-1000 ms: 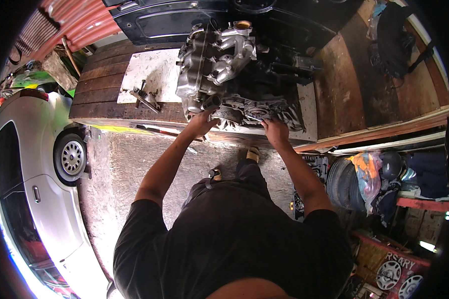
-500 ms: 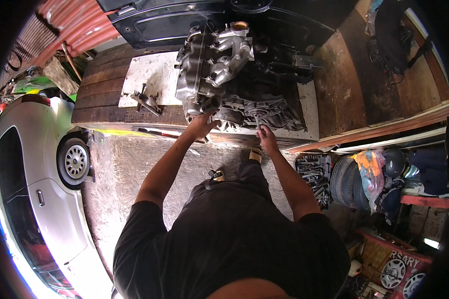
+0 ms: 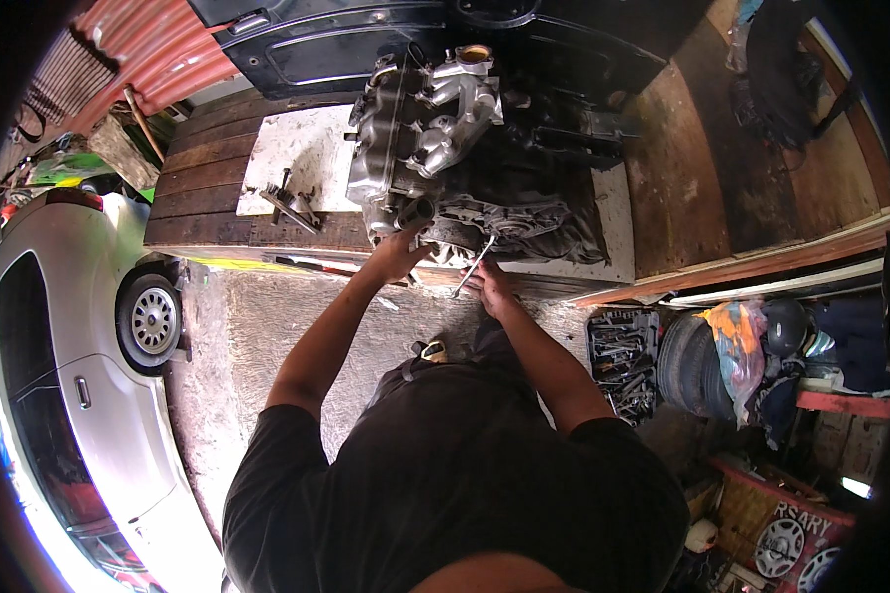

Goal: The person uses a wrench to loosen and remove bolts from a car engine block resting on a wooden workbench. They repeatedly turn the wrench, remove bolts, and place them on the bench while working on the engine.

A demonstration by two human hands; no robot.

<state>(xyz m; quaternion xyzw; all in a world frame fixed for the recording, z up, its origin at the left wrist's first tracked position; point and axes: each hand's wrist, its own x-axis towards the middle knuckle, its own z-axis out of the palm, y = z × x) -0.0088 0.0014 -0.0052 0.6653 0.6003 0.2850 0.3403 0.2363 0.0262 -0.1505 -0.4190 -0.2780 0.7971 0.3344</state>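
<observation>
An engine [image 3: 376, 158] stands on a bench, its ribbed metal cover to the left and a light grey intake manifold [image 3: 450, 128] on top. My left hand [image 3: 396, 257] grips the engine's near left corner, just below a dark round pipe end [image 3: 418, 211]; its fingertips are partly hidden there. Lower right, my right hand [image 3: 491, 289] has its fingers on a slim metal wrench [image 3: 475, 265]. The wrench slants from the engine's near face down toward me and left. Its far end meets the dirty lower front of the engine [image 3: 524, 217].
Several metal parts [image 3: 292, 206] lie on a white board [image 3: 267, 158] left of the engine. A tool case [image 3: 623, 356] and tyres [image 3: 687, 361] sit on the floor at right. A light-coloured car [image 3: 109, 385] is at left. A dark panel [image 3: 366, 49] backs the bench.
My right hand has moved left and toward me, swinging the wrench's near end left from nearly upright to a slant. My left hand stays at the engine's corner.
</observation>
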